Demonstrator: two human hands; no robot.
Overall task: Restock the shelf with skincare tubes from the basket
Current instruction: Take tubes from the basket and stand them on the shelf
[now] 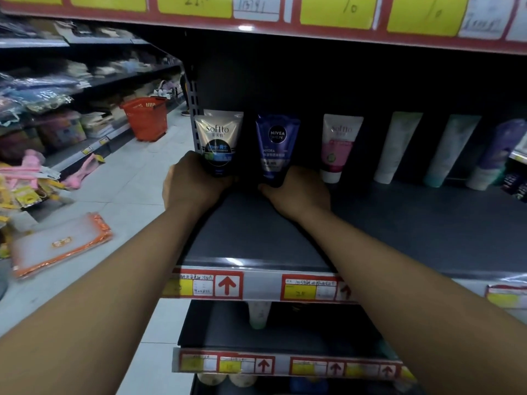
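Both my arms reach deep onto the dark grey shelf (256,238). My left hand (191,186) grips the cap end of a silver and black Softto tube (218,138), which stands upright at the shelf's far left. My right hand (299,195) holds the bottom of a blue Nivea Men tube (275,146), upright just to the right of it. A second silver tube stands right behind the Softto one. A pink and white Softto tube (339,146) stands further right. The red basket (147,118) sits on the aisle floor, far to the left.
Several pale green, white and purple tubes (399,146) line the back of the shelf to the right. Price-tag strips (256,286) run along the shelf edges. Packaged goods (60,246) lie on the left display, and more tubes stand on the lower shelves.
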